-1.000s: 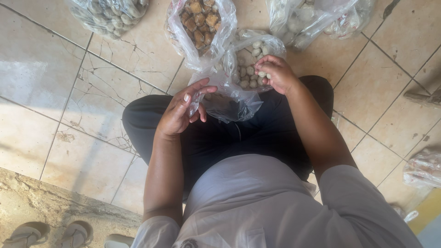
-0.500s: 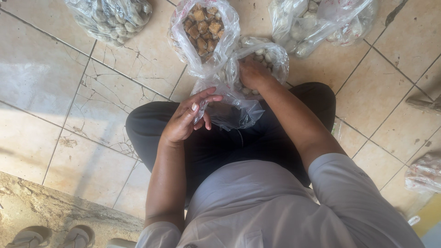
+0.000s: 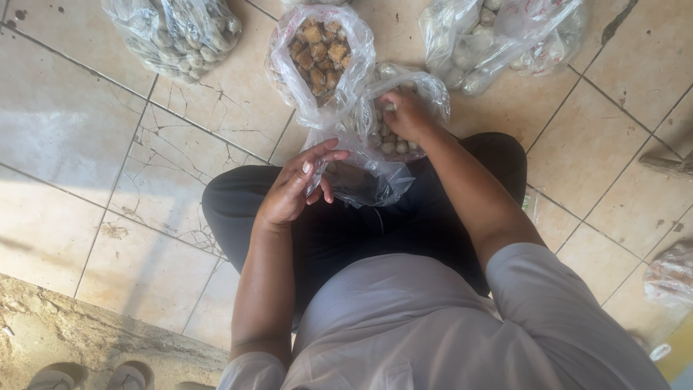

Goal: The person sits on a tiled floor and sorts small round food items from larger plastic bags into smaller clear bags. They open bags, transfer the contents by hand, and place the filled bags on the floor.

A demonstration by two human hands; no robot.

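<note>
I sit on a tiled floor with dark trousers. My left hand point(image 3: 297, 184) pinches the edge of a small clear plastic bag point(image 3: 364, 180) that rests on my lap. My right hand point(image 3: 406, 114) reaches down into an open clear bag of small pale round pieces point(image 3: 386, 141) on the floor just past my knees; its fingertips are hidden among them, so what it holds is unclear. Just left of that bag stands an open bag of brown chunks point(image 3: 319, 50).
A tied bag of greyish round pieces point(image 3: 177, 36) lies at the far left, and a bag of pale pieces point(image 3: 498, 40) at the far right. Another bag point(image 3: 671, 274) lies at the right edge. A rough concrete step point(image 3: 86, 339) and sandals point(image 3: 94, 377) are bottom left.
My right hand moved from above the pale pieces down into their bag. My left hand stayed on the small bag at my lap.
</note>
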